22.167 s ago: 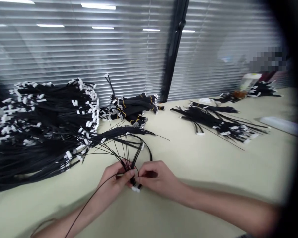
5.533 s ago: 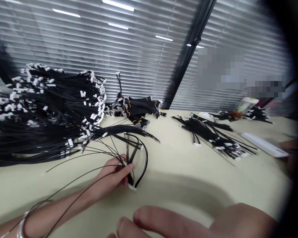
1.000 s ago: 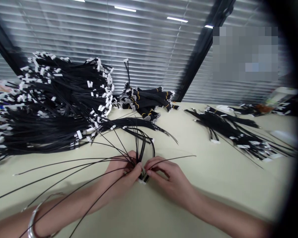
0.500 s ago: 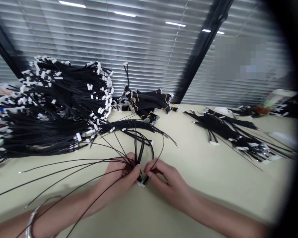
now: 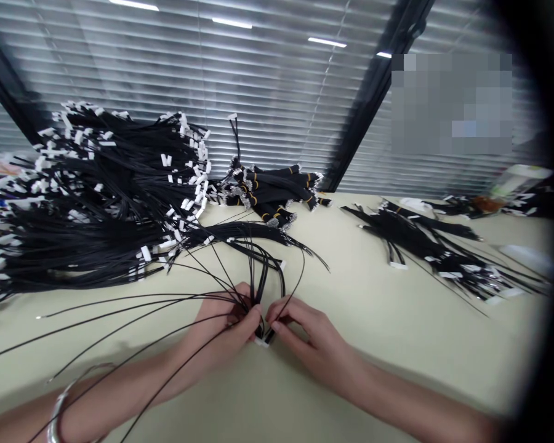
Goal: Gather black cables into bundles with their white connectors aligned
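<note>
The left hand's (image 5: 240,314) fingers are closed round a bundle of thin black wires (image 5: 257,289), whose near end meets a small white plastic connector (image 5: 261,343) over the pale cream table (image 5: 388,320). The right hand (image 5: 300,326), low in the foreground about five seconds ago, is now just beside the bundle, thumb and forefinger pinching a single thin black wire (image 5: 300,277). Stretched rightward a second ago, that wire now arcs upward.

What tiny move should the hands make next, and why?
Perhaps the right hand should guide the thin wire it pinches toward the white connector, because that's close by and the left hand already grips the wire bundle.
</note>
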Demonstrator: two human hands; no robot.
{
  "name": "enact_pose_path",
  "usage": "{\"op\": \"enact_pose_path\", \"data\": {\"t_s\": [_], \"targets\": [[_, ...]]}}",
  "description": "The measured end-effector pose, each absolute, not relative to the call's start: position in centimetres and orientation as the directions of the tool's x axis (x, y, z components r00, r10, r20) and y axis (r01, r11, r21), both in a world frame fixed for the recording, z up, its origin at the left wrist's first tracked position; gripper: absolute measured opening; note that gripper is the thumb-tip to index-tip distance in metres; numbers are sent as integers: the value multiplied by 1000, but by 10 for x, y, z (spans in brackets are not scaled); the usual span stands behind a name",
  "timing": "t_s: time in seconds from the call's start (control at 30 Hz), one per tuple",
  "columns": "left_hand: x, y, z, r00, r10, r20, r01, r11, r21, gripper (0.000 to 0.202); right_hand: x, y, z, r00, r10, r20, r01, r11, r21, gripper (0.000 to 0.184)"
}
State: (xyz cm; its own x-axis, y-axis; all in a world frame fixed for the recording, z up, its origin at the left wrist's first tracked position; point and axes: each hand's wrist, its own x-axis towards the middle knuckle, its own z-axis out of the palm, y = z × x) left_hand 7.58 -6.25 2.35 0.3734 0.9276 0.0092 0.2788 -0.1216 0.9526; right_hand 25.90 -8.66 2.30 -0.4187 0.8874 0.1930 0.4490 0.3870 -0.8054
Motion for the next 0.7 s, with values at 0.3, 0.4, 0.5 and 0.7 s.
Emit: {"op": "enact_pose_path", "data": {"t_s": [0.3,0.4,0.5,0.7], "targets": [[75,-62,22,364,931,-10,280,-99,955,18,257,-88,21,-410,894,178,466,374,-802,9],[75,-62,22,378,925,-27,224,-63,972,18,256,-87,20,-406,896,179,461,370,-807,9],[76,-63,23,380,925,-25,196,-54,979,18,255,-87,18,-394,901,179,466,364,-806,9],[75,-69,34,388,921,-27,175,-45,984,18,255,-89,19,-389,905,174,473,358,-805,10]]}}
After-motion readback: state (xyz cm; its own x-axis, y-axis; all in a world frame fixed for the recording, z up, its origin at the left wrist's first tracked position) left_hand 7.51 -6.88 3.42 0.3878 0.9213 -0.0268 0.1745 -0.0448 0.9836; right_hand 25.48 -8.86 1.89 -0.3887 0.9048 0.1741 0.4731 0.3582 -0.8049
